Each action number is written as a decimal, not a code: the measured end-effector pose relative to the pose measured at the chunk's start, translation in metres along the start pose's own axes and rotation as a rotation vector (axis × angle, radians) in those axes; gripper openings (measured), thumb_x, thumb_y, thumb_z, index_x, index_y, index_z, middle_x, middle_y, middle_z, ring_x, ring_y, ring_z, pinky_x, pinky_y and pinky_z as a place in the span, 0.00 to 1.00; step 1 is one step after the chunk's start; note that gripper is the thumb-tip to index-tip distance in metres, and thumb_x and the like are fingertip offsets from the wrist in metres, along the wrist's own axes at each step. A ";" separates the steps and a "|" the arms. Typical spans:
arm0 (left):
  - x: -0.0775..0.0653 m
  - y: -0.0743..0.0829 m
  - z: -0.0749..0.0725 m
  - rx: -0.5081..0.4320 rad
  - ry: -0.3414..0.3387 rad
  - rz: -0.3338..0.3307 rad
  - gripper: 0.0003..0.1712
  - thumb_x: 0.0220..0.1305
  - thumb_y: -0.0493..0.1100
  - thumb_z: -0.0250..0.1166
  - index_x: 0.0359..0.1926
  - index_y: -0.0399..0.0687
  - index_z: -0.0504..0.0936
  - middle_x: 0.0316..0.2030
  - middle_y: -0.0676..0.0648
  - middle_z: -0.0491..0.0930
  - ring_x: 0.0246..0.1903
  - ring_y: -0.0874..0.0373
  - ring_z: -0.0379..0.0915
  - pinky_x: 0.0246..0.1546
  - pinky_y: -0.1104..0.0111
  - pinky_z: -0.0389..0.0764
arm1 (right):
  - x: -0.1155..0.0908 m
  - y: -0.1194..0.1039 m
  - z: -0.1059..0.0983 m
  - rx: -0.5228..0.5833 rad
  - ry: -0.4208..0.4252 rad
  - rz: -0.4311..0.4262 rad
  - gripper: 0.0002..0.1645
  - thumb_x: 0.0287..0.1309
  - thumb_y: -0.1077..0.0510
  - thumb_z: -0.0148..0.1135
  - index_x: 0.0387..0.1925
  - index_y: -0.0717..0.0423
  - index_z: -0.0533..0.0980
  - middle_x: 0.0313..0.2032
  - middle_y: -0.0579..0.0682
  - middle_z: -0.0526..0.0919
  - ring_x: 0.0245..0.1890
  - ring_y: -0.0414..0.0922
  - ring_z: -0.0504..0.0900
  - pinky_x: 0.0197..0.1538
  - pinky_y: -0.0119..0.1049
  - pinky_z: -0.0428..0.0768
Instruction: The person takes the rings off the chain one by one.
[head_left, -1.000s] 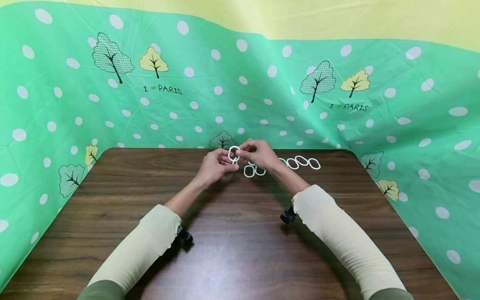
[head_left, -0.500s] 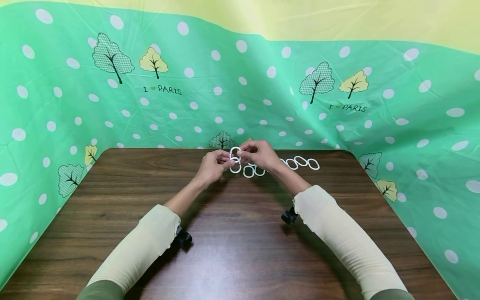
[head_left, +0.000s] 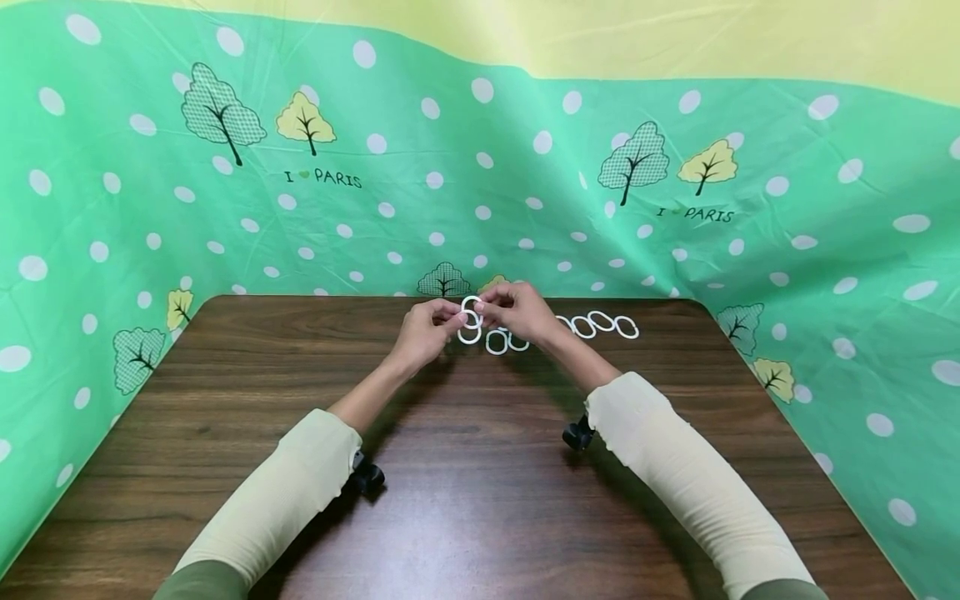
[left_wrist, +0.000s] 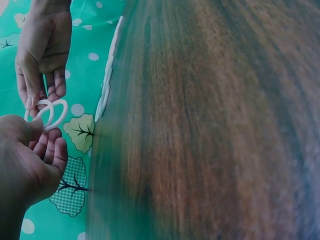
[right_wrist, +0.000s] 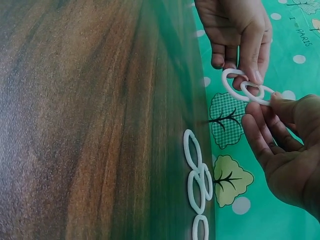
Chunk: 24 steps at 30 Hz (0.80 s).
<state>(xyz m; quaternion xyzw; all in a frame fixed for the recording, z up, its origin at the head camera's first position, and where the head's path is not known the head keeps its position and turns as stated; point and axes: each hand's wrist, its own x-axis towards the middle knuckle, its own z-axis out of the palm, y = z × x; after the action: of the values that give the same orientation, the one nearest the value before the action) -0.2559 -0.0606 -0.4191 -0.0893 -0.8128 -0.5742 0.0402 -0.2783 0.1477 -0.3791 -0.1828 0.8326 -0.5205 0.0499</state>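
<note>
My left hand (head_left: 423, 336) and my right hand (head_left: 521, 310) meet above the far edge of the table. Between them are two white oval plastic-looking links, crossing each other. The upper link (head_left: 471, 298) is pinched by my right thumb and fingers; my left thumb and fingers pinch the lower link (head_left: 469, 342). Both wrist views show the two links overlapping, though whether each has a gap is too small to tell. Several more white links (right_wrist: 191, 200) lie in a row on the table just beyond and right of the hands, partly hidden by my right hand in the head view.
The dark wood-grain table (head_left: 480, 500) reaches toward me. A green dotted cloth (head_left: 480, 183) with printed trees hangs behind it and along both sides. The row of links runs close to the table's far edge, its right end (head_left: 627, 337) right of my right wrist.
The lower link, earlier edge-on below the upper one, has turned to face the camera. It now overlaps the upper link more. Both hands have stayed nearly in place.
</note>
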 end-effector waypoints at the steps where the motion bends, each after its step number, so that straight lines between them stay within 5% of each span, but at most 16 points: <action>1: 0.000 0.000 0.000 0.006 0.004 0.004 0.11 0.79 0.40 0.72 0.53 0.36 0.91 0.44 0.37 0.93 0.40 0.43 0.87 0.30 0.74 0.81 | 0.000 0.000 0.000 -0.002 0.000 -0.004 0.14 0.80 0.63 0.68 0.55 0.73 0.86 0.39 0.61 0.91 0.45 0.70 0.92 0.57 0.66 0.91; 8: 0.000 -0.001 -0.001 0.056 0.037 0.060 0.09 0.78 0.39 0.73 0.51 0.37 0.93 0.44 0.38 0.94 0.41 0.54 0.85 0.42 0.73 0.81 | 0.001 -0.001 0.000 -0.031 -0.005 -0.037 0.13 0.80 0.64 0.68 0.54 0.73 0.87 0.39 0.63 0.91 0.30 0.36 0.88 0.55 0.65 0.92; 16: -0.002 -0.001 -0.004 0.064 0.055 0.081 0.09 0.75 0.41 0.75 0.48 0.40 0.93 0.43 0.40 0.94 0.40 0.57 0.84 0.42 0.71 0.80 | 0.001 -0.001 0.001 -0.078 0.002 -0.090 0.11 0.79 0.64 0.69 0.52 0.70 0.88 0.39 0.64 0.91 0.43 0.71 0.91 0.55 0.67 0.91; 24: -0.001 -0.004 -0.007 -0.034 0.027 0.078 0.07 0.75 0.37 0.75 0.48 0.37 0.93 0.40 0.40 0.93 0.36 0.64 0.81 0.41 0.74 0.80 | 0.001 -0.001 0.001 -0.107 -0.003 -0.104 0.11 0.79 0.63 0.70 0.53 0.69 0.88 0.40 0.64 0.92 0.44 0.72 0.91 0.53 0.63 0.92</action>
<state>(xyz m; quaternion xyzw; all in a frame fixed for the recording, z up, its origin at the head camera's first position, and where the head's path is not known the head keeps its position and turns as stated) -0.2562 -0.0690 -0.4206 -0.1139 -0.7982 -0.5872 0.0719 -0.2793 0.1463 -0.3785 -0.2291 0.8485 -0.4767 0.0143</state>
